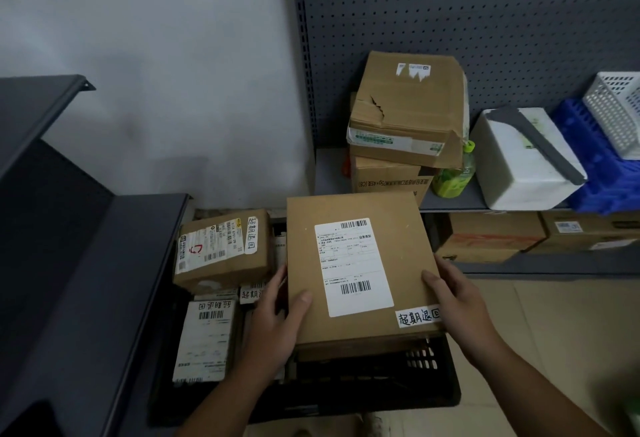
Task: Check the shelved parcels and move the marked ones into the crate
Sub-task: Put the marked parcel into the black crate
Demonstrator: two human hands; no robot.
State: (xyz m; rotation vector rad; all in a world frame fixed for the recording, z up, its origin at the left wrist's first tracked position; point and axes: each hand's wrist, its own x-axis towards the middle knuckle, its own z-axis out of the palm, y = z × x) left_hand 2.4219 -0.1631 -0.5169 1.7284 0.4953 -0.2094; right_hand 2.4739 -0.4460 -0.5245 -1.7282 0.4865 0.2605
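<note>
A flat brown parcel (356,263) with a white shipping label and a handwritten white sticker at its near right corner hangs over the right half of the black crate (408,384) on the floor. My left hand (277,325) grips its left edge, thumb on top. Its right edge is held the same way by my right hand (457,308). Inside the crate lie a smaller brown box (221,249) with a handwritten sticker and a white parcel (204,343), also marked. More marked parcels show partly beneath them.
Dark shelf boards (69,263) jut out at the left. On the grey pegboard shelf (329,173) at the right stand two stacked cardboard boxes (405,114), a green bottle (453,177), a white foam box (519,159) and blue and white baskets (609,145). Cartons sit below.
</note>
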